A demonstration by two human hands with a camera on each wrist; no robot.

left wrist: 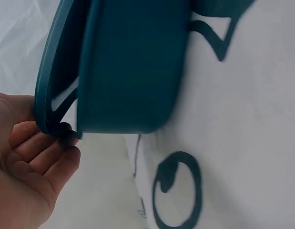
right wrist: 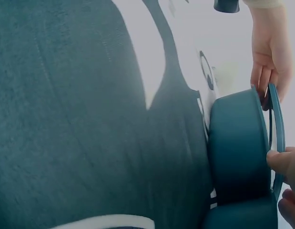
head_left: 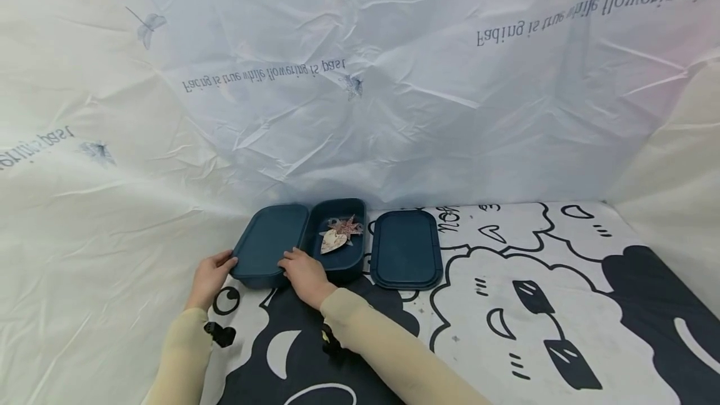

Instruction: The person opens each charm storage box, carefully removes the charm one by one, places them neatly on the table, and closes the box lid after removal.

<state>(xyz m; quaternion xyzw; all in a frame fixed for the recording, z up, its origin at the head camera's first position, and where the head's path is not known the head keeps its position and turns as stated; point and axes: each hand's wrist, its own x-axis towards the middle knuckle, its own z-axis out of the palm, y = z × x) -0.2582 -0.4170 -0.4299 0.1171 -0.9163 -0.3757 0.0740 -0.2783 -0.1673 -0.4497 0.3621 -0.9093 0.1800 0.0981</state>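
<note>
A dark blue lid [head_left: 271, 237] lies over the left box [left wrist: 133, 71], its near edge lifted so that a gap shows beneath it in both wrist views. My left hand [head_left: 210, 277] holds the lid's near left corner, thumb on top and fingers below. At the near right corner my right hand [head_left: 306, 275] pinches the same lid between thumb and fingers. Right beside stands an uncovered blue box [head_left: 344, 262]. Inside it are a pale heart-shaped ornament [head_left: 333, 241] and pinkish star-shaped ornaments [head_left: 350, 226], partly overlapping.
A second blue lid [head_left: 407, 249] lies flat to the right of the boxes. The cloth [head_left: 472, 317] underneath carries black-and-white cartoon drawings. Behind and to the left hangs a white printed sheet [head_left: 315, 130], close to the boxes' far edges.
</note>
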